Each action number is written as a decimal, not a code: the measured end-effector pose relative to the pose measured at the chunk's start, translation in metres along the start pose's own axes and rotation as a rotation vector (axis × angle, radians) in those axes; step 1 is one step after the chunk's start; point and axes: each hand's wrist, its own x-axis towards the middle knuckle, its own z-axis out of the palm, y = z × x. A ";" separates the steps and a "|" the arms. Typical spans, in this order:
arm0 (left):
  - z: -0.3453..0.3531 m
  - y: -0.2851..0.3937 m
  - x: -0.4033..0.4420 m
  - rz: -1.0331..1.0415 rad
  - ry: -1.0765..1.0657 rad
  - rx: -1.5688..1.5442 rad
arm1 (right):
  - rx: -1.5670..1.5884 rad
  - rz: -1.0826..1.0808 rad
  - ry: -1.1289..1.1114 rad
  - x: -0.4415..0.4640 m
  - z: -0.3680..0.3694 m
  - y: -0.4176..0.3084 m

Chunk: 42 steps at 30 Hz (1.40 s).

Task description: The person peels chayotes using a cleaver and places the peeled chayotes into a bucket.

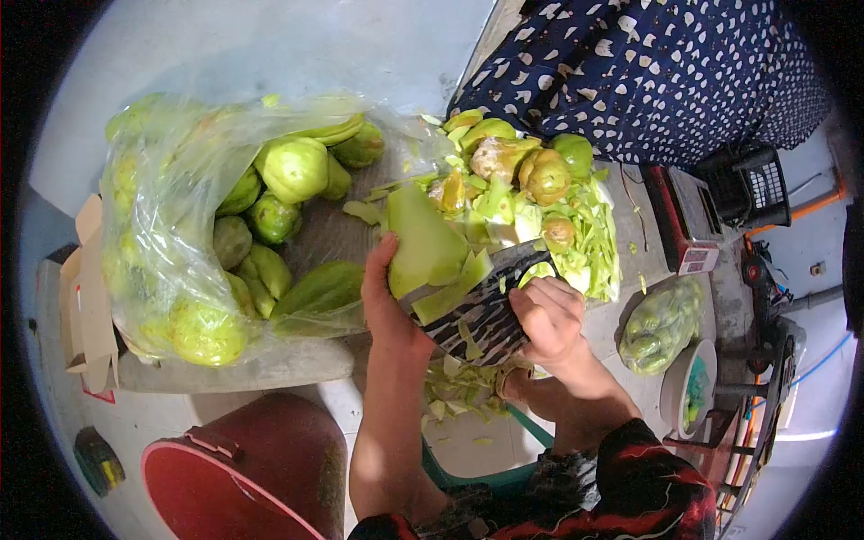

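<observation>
The left hand (393,310) has its grip closed about a large pale green fruit (423,238), thumb along the left edge, over a dark patterned cloth (481,337). The right hand (551,319), just right of the fruit, has its fingers curled in; what it holds, if anything, cannot be told. A strip of peel (456,290) lies against the fruit's near side. Beyond, on the table (319,238), whole green fruits (292,169) sit in an open clear plastic bag (135,216) to the left, and a heap of peelings (598,247) spreads to the far right, brownish pieces on top. Farther right stands a red scale (688,220), near a black basket (765,184). A red bucket (306,450) stands near left.
</observation>
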 end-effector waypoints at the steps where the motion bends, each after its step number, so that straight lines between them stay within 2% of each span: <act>1: -0.001 0.000 0.000 -0.011 -0.028 -0.011 | 0.001 0.000 -0.001 0.000 0.000 -0.001; 6: -0.002 0.000 0.001 -0.009 -0.088 0.001 | 0.004 0.015 -0.013 0.001 0.004 -0.004; 7: 0.003 -0.001 -0.001 0.016 -0.019 0.007 | 0.005 0.014 -0.013 -0.001 0.005 -0.004; 9: 0.007 -0.001 -0.003 0.041 0.050 0.012 | 0.006 0.217 -0.049 -0.007 0.009 -0.001; 11: 0.008 0.003 -0.003 0.080 0.112 -0.009 | 0.030 0.243 -0.054 -0.007 0.007 0.001; 13: 0.006 0.006 -0.002 0.080 0.092 0.009 | 0.084 0.300 -0.063 -0.007 0.008 0.003; 19: 0.006 0.010 -0.004 0.019 -0.050 0.064 | 0.135 0.235 -0.090 -0.002 -0.004 -0.001; 24: 0.000 0.012 -0.010 -0.037 -0.104 0.116 | 0.082 0.412 -0.121 -0.009 0.002 0.013; 25: 0.003 0.013 -0.008 -0.030 -0.108 0.116 | 0.084 0.404 -0.119 -0.006 0.001 0.013; 27: 0.011 0.009 -0.009 -0.004 -0.061 0.162 | 0.108 0.255 -0.077 -0.001 -0.011 0.006; 28: 0.010 0.009 -0.008 -0.008 -0.059 0.164 | 0.209 0.264 -0.096 -0.002 -0.014 0.002; 31: 0.005 0.010 -0.004 -0.006 -0.083 0.150 | 0.153 0.217 -0.122 0.001 -0.019 -0.005; 34: 0.004 0.010 -0.005 0.008 -0.127 0.173 | 0.134 0.257 -0.095 0.003 -0.012 -0.004; 35: 0.004 0.009 -0.006 -0.012 -0.084 0.123 | 0.131 0.258 -0.092 0.000 -0.009 -0.001; 38: 0.001 0.009 -0.010 -0.032 -0.042 0.124 | 0.084 0.435 -0.113 -0.012 0.002 0.011; 41: 0.004 0.009 -0.007 -0.007 -0.053 0.164 | 0.100 0.373 -0.117 -0.004 -0.010 0.002; 42: 0.007 0.009 -0.006 0.009 -0.061 0.161 | 0.096 0.290 -0.101 0.002 -0.015 -0.004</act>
